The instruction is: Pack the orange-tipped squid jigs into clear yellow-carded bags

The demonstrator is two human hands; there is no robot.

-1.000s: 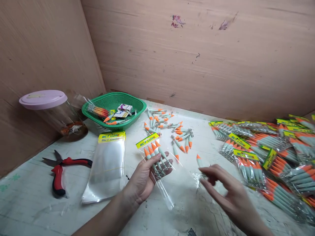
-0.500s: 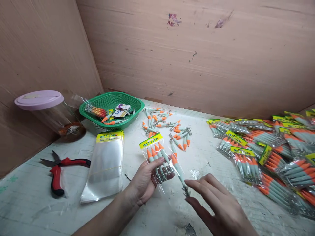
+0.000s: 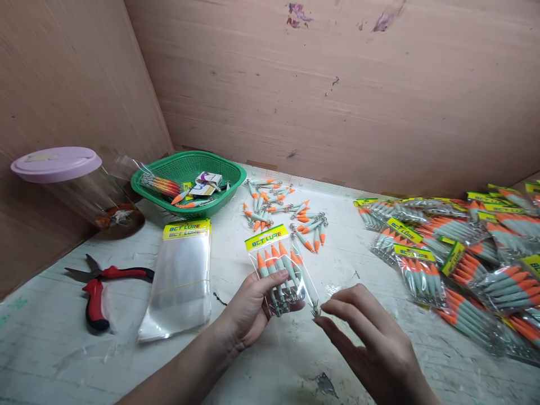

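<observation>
Orange-tipped grey lures filled a clear bag (image 3: 282, 271) with a yellow header, which the left hand (image 3: 248, 309) held from below near the middle of the table (image 3: 270, 365), thumb across the bag's lower part and fingers curled under it. The right hand (image 3: 371, 343) sat just beside it, thumb and forefinger pinched narrow on the hooked end of one lure (image 3: 304, 281) that lay partly inside the bag's right side, its orange tip pointing toward the header.

Behind the bag, toward the far edge of the table, a loose heap of lures (image 3: 282, 216) lay scattered. A green basket (image 3: 188, 183) stood at the far left corner with a few lures and small cards in it. Left of the basket, against the wooden wall, a clear jar (image 3: 80, 191) with a pink lid lay tilted on its side. A stack of empty bags (image 3: 181, 278) with yellow headers lay flat just left of the left hand, and red-handled pliers (image 3: 101, 287) rested near the left edge, well apart from the hands. Along the right edge, many filled bags (image 3: 459, 264) were piled over one another, near the right hand but not touching it
</observation>
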